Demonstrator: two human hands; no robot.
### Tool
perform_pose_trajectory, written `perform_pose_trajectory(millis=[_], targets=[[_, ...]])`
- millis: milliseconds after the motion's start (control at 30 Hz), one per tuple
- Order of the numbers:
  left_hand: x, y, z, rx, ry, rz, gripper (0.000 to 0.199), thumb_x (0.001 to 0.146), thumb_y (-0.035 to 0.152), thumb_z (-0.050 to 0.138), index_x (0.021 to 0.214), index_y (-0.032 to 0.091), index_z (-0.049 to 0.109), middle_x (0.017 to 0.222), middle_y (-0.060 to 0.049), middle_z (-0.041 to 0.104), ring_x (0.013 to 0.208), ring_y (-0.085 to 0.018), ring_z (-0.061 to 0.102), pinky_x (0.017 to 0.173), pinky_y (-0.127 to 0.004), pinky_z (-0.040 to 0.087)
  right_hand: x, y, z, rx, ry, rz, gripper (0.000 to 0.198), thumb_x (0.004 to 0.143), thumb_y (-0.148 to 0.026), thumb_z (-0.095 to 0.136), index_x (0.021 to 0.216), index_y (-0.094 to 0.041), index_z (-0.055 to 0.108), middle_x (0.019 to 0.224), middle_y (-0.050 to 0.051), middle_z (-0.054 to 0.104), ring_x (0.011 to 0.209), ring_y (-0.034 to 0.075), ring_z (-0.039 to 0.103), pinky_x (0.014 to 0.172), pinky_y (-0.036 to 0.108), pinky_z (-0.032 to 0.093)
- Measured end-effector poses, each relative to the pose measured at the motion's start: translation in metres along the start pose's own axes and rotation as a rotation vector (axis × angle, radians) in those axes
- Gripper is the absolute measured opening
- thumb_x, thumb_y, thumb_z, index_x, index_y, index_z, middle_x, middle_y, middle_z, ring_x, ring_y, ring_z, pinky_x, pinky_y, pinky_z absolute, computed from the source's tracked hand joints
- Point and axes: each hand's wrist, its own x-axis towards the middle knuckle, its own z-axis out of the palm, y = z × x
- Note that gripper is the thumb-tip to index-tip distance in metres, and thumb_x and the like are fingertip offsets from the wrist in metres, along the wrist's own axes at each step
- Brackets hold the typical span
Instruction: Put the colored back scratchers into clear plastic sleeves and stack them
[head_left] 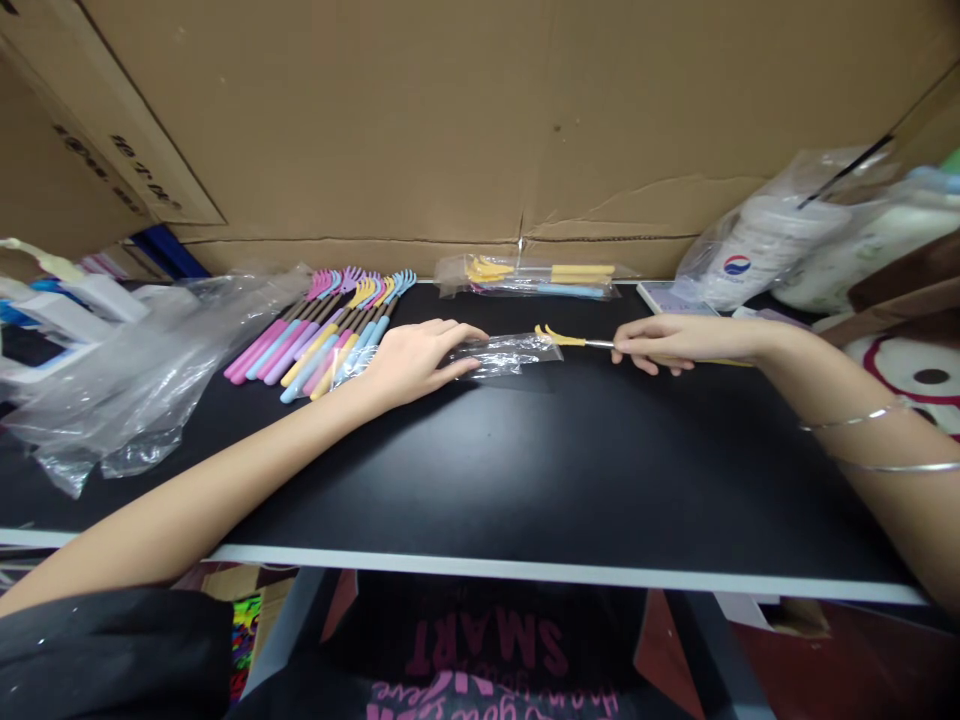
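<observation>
My right hand is closed around a back scratcher with a yellow claw head and a silvery shaft. Its claw points left and meets the end of a thin clear plastic bag; whether the tip lies inside, I cannot tell. The bag lies flat on the table, and my left hand grips it between thumb and fingers. Just left of that hand is a row of back scratchers with pink, purple, blue and yellow handles. Behind the bag, against the cardboard, lies a clear bag of yellow and blue back scratchers.
Crumpled clear plastic bags cover the table's left side. At the back right, a Pepsi cup with a straw stands in a plastic bag, beside a small flat box. A cardboard wall closes off the back of the black table.
</observation>
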Motion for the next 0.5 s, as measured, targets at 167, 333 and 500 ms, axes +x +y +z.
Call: perform_pose_trajectory(millis=[167,333,500], targets=[[0.0,-0.001,0.0,-0.04,0.004,-0.016,0.037,0.103,0.044,0.048,0.132,0.026,0.061,0.13,-0.003,0.071,0.117,-0.024,0.067,0.09,-0.034,0.051,-0.003,-0.003,-0.003,-0.055,-0.128,-0.023,0.042,0.086,-0.061,0.064,0.088,-0.02,0.072,0.065,0.002,0.06,0.051,0.012,0.047,0.05,0.029,0.038],[-0.001,-0.002,0.002,-0.084,0.004,-0.014,0.037,0.104,0.044,0.046,0.133,0.026,0.061,0.132,-0.003,0.07,0.119,-0.025,0.066,0.094,-0.036,0.051,0.0,-0.006,0.0,-0.126,-0.197,-0.125,0.046,0.088,-0.065,0.06,0.094,-0.021,0.074,0.069,0.002,0.062,0.056,0.013,0.053,0.051,0.028,0.04],[-0.002,0.0,0.005,-0.113,-0.002,0.004,0.037,0.104,0.044,0.046,0.133,0.026,0.061,0.131,-0.003,0.07,0.119,-0.025,0.067,0.093,-0.036,0.051,0.008,-0.016,0.017,-0.183,-0.06,-0.178,0.052,0.088,-0.07,0.055,0.095,-0.021,0.072,0.068,0.0,0.061,0.057,0.013,0.053,0.053,0.027,0.037]])
